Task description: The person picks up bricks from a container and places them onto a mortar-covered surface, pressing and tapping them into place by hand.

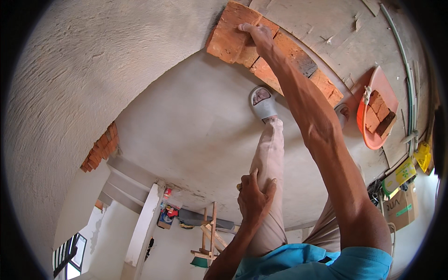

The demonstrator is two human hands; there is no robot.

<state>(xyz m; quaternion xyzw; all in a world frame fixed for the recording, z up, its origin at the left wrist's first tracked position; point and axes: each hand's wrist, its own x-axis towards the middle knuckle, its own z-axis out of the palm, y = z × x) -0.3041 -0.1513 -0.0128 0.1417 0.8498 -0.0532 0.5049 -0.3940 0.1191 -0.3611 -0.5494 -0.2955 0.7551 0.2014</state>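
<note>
A row of orange-red bricks [281, 48] lies along the floor from the wall's edge toward the right. My right hand [259, 35] is over the wall end of this row. It grips a brick [229, 36] there, with the thumb stretched across the top and the other fingers mostly hidden. My left hand [254, 197] rests against my left trouser leg near the knee, its fingers curled. Something small and yellowish shows at the edge of that hand, too little of it to name.
A rough plastered wall [84, 70] curves along the left. An orange basin [389, 86] with several bricks stands at right, near long pipes [407, 70]. Stacked bricks [101, 147] sit by the wall. A wooden stand [213, 228] and cardboard box [402, 205] are behind.
</note>
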